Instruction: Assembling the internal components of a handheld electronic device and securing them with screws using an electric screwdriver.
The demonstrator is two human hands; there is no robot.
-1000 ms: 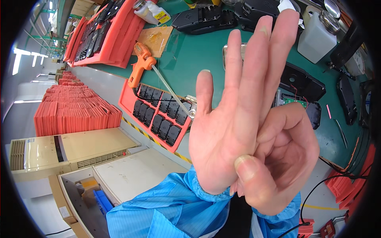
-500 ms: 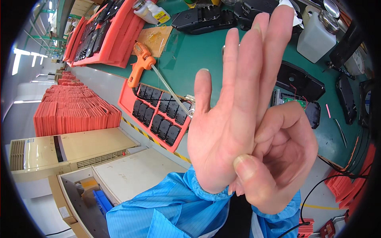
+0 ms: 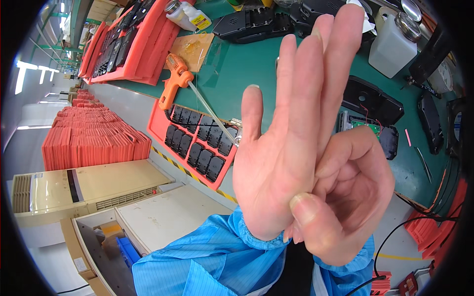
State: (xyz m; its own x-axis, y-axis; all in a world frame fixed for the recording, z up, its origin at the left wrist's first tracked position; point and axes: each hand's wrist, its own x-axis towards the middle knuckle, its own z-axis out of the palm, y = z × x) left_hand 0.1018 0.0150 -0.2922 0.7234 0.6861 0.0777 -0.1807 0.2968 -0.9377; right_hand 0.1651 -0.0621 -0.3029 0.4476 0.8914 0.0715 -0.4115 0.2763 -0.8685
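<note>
My left hand (image 3: 276, 172) is raised in the middle, palm toward me, fingers stretched up and thumb apart on the left; nothing lies in it. Closed round the outer edge of the left palm is my right hand (image 3: 345, 197), its thumb and fingers pinching there. Whether anything small is between them is hidden. Behind the hands lies a green work table (image 3: 222, 74). An orange glue gun (image 3: 175, 81) with a clear glue stick rests to the left. Right of the hands are an opened black housing (image 3: 373, 101) and a green circuit board (image 3: 363, 126) with red wires.
A red foam tray (image 3: 160, 123) of black parts sits at the table's left edge. Stacked foam trays (image 3: 140, 54) stand beyond it. Farther back are black devices (image 3: 252, 23) and a white bottle (image 3: 392, 47). Tweezers (image 3: 423, 165) lie right. A drawer (image 3: 103, 237) is open lower left.
Both hands keep the same hold; the left fingertips have shifted very slightly to the left. Nothing else has visibly moved.
</note>
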